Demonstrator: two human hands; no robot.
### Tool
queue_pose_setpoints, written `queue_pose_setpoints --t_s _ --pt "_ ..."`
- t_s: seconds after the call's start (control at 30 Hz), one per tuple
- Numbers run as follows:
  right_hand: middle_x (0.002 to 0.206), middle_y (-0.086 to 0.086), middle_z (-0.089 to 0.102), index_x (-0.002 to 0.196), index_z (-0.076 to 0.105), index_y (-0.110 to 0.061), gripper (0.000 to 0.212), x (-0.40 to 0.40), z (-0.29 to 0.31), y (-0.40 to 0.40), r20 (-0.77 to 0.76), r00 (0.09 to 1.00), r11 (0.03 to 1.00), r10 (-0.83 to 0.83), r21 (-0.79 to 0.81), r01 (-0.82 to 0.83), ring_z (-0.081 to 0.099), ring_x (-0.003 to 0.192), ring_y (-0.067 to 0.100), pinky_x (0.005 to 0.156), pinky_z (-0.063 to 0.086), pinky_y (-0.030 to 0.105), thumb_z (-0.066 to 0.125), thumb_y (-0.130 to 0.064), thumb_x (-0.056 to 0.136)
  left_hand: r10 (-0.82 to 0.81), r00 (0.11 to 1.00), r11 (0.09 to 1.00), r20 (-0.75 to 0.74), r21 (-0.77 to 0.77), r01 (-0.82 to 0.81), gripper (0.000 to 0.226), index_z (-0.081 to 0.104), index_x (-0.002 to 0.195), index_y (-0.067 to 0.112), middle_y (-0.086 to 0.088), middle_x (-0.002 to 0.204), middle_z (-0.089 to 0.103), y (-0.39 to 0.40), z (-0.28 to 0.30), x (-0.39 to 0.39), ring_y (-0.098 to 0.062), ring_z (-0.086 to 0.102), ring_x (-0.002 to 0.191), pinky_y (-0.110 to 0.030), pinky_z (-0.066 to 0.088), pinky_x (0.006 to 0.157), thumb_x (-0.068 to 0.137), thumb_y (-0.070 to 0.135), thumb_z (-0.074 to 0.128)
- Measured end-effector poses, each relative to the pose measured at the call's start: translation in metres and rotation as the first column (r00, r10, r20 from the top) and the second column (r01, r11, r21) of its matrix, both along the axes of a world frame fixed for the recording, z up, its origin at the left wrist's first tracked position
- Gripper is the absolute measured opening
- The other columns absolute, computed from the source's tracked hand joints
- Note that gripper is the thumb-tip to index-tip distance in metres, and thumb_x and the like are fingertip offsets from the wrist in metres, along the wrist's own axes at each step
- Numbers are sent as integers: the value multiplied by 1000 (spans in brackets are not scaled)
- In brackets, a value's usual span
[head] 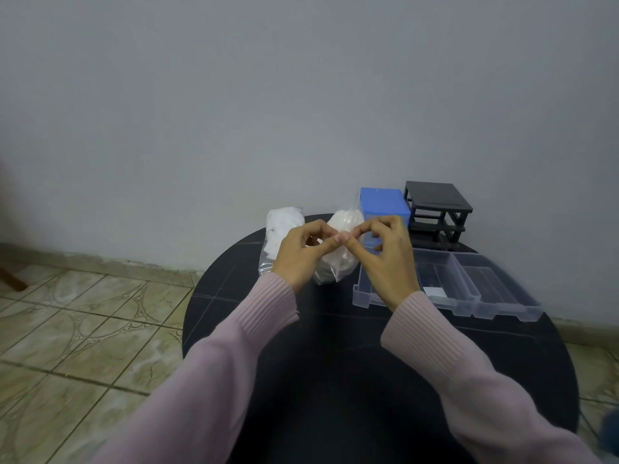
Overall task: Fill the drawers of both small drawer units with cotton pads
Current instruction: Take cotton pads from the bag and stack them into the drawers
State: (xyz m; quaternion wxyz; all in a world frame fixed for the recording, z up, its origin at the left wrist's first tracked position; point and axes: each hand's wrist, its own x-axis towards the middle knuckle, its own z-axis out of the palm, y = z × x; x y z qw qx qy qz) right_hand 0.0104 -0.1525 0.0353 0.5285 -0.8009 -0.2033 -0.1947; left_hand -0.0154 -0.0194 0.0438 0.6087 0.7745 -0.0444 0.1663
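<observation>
Clear plastic is the trouble in the head view: the left hand [298, 254] and right hand [385, 259] pinch the top of a bag of cotton pads [338, 259], fingers [350, 244] curled tight and meeting at the thumbs. Behind the left-hand fingers lies a second bag [281, 229]; beyond and beside the right-hand fingers stand the blue drawer unit [385, 204], the black drawer unit [435, 212] and empty clear drawers [469, 286] on the worktop [335, 329]. A sudden tear could scatter pads, I judge.
</observation>
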Motion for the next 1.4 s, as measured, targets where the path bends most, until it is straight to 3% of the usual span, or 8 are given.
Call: queue_pose_setpoints --t_s 0.13,0.27,0.4,0.53,0.7,0.9,1.03,1.4 --pt "79 13 61 77 58 -10 23 -2 0 1 -28 998 998 57 3 -57 57 76 23 62 43 16 58 -30 89 -16 999 996 -33 -93 13 14 69 88 0 -11 81 65 -3 1 1 -13 59 76 -14 47 73 85 14 65" --pt "79 12 64 79 62 -5 30 0 1 0 -121 988 994 99 46 -94 59 75 22 66 49 24 55 -32 91 -45 996 984 -75 -178 31 20 69 98 -4 -5 83 68 -3 0 -1 1 64 73 -6 47 69 85 10 65" --pt "78 13 64 76 61 -7 30 1 2 -2 -170 979 992 112 69 -102 57 73 18 68 49 26 53 -31 92 -73 987 970 -140 -242 37 21 70 99 0 -6 86 70 -5 -3 -1 -9 65 81 -15 51 81 83 12 66" --pt "75 7 60 71 55 -12 28 1 4 -3 -194 973 990 124 84 -109 57 75 17 73 51 33 49 -23 95 -86 983 941 -160 -336 28 15 71 92 2 -7 84 71 -6 -2 -1 -10 67 77 -17 52 73 80 10 68" --pt "81 20 64 76 59 -4 31 0 2 -4 -160 981 989 114 107 -98 61 81 36 77 52 43 52 -28 93 -124 970 927 -207 -373 39 17 70 96 3 -5 90 71 -10 0 -2 -5 67 78 -12 52 69 83 13 66" --pt "64 3 55 63 52 -13 31 2 2 -6 -148 982 990 114 96 -101 51 64 15 61 45 16 58 -30 89 -159 947 930 -280 -365 48 12 70 92 5 0 80 69 -11 2 -3 -2 64 70 -13 50 66 85 13 65" --pt "73 11 58 65 50 -20 30 -1 0 -6 -124 981 989 146 30 -144 54 70 19 68 49 29 50 -27 94 -68 965 950 -252 -311 -15 8 71 83 2 -4 76 68 -11 3 -4 -9 62 72 -14 50 64 79 9 71" --pt "73 5 58 79 53 -7 25 4 6 -18 -123 963 970 239 -22 -244 56 69 15 72 50 28 43 -21 97 -212 946 925 -246 -362 114 4 66 82 9 -5 82 66 -8 4 -1 -8 60 74 -13 49 67 85 11 64"
